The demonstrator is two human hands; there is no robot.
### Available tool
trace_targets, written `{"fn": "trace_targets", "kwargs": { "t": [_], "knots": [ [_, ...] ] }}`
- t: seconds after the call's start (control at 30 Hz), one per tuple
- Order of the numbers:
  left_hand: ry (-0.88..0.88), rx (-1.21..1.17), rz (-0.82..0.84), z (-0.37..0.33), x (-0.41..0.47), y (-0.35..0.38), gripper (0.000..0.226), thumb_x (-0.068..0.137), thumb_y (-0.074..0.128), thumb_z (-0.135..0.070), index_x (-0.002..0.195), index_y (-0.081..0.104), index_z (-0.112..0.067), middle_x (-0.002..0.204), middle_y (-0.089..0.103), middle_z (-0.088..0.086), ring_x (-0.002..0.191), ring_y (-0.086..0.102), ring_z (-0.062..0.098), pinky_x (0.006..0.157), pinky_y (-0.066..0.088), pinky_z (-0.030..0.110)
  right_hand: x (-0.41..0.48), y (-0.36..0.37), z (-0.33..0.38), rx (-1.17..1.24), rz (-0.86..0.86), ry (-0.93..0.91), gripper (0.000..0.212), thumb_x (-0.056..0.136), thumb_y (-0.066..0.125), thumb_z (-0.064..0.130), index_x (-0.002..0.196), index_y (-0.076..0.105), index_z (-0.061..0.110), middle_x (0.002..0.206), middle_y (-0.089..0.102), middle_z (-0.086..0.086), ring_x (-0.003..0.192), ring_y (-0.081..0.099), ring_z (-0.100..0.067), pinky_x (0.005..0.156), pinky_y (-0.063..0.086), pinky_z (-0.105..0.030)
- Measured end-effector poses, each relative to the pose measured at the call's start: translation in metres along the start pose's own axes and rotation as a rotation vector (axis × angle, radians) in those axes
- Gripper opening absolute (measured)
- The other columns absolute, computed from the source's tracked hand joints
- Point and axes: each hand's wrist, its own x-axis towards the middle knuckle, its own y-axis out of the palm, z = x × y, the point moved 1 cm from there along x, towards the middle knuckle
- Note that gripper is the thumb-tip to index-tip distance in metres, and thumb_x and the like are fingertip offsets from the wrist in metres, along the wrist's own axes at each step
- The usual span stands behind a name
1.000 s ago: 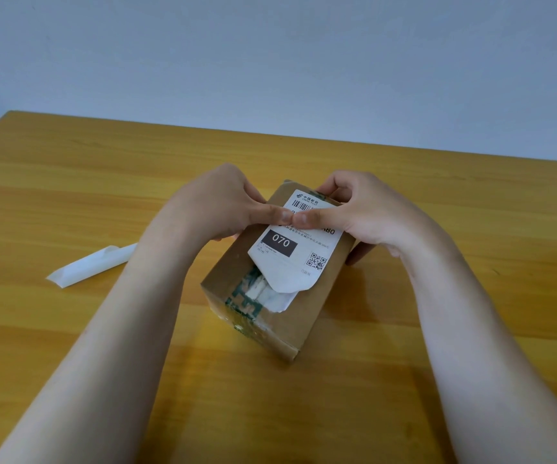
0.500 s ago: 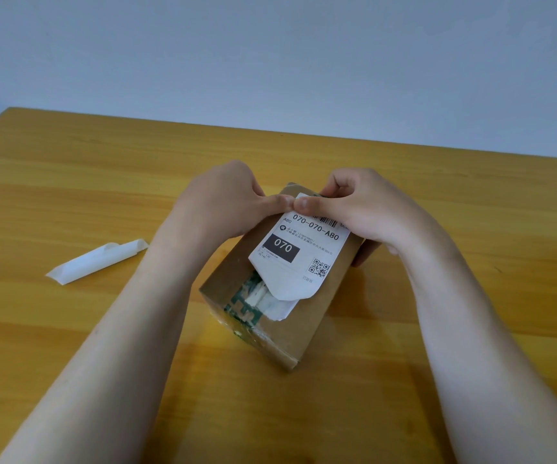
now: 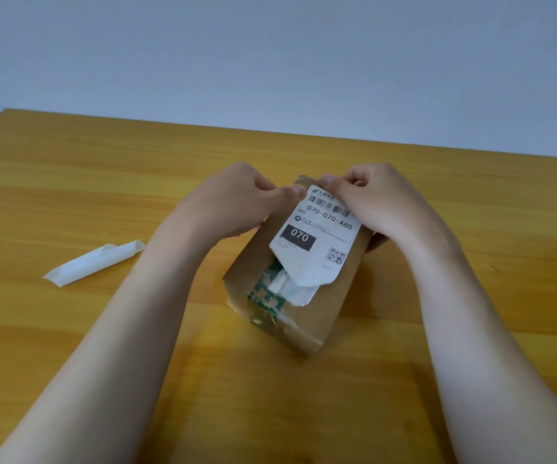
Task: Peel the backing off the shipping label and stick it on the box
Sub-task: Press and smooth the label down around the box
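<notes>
At the far left of the wooden table lies a white strip of curled backing paper, folded over on itself and well apart from everything else. To its right the left hand rests against the far left side of the box, fingers curled in and the thumb tip pressed down on the far left corner of the shipping label. The box is brown cardboard, standing on the table near the middle and turned at an angle, with green-printed tape and a torn patch of white paper at its near end. The label lies on the top face of the box, white, with a barcode along its far edge, the code 070-070-A80 below that, a black block reading 070 and a small QR code toward the right. Its near edge is ragged and lifts slightly over the torn white paper. Right of the label, the right hand has its fingers curled and its thumb pressing the label's far right corner against the box.
</notes>
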Motion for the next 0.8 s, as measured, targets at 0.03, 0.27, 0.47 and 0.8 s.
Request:
{"fn": "trace_targets", "kwargs": {
  "t": [0.03,0.27,0.47,0.8],
  "knots": [
    [0.003,-0.025,0.033,-0.004,-0.004,-0.001,0.055,0.085,0.057,-0.075,0.097,0.082,-0.027,0.096,0.08,0.008,0.091,0.075,0.029,0.078,0.062,0.04,0.002,-0.003,-0.004,-0.001,-0.032,0.005,0.039,0.092,0.064,0.065,0.095,0.073,0.027,0.089,0.076,0.002,0.083,0.075,-0.024,0.053,0.066,-0.051],
    [-0.155,0.124,0.198,-0.011,-0.028,-0.012,0.086,0.082,0.062,-0.078,0.157,0.04,-0.041,0.153,0.054,-0.008,0.107,0.068,0.023,0.068,0.067,0.041,0.012,-0.008,-0.015,-0.099,-0.121,-0.01,0.039,0.088,0.055,0.071,0.103,0.071,0.039,0.097,0.073,0.005,0.088,0.073,-0.026,0.068,0.066,-0.052],
    [-0.125,-0.013,0.147,-0.016,-0.029,-0.01,0.094,0.079,0.065,-0.076,0.159,0.032,-0.04,0.141,0.061,-0.005,0.09,0.078,0.031,0.068,0.067,0.045,0.012,-0.004,-0.012,-0.121,-0.102,-0.055,0.037,0.097,0.044,0.061,0.124,0.067,0.049,0.113,0.073,0.006,0.104,0.07,-0.028,0.08,0.064,-0.054],
    [0.029,0.17,-0.141,-0.001,-0.007,-0.014,0.084,0.081,0.073,-0.069,0.15,0.053,-0.026,0.148,0.06,-0.005,0.129,0.058,0.02,0.088,0.044,0.034,-0.001,-0.002,-0.002,-0.045,0.064,-0.077,0.058,0.094,0.048,0.078,0.148,0.049,0.056,0.121,0.058,0.014,0.108,0.066,-0.021,0.06,0.063,-0.037]
  ]
}}
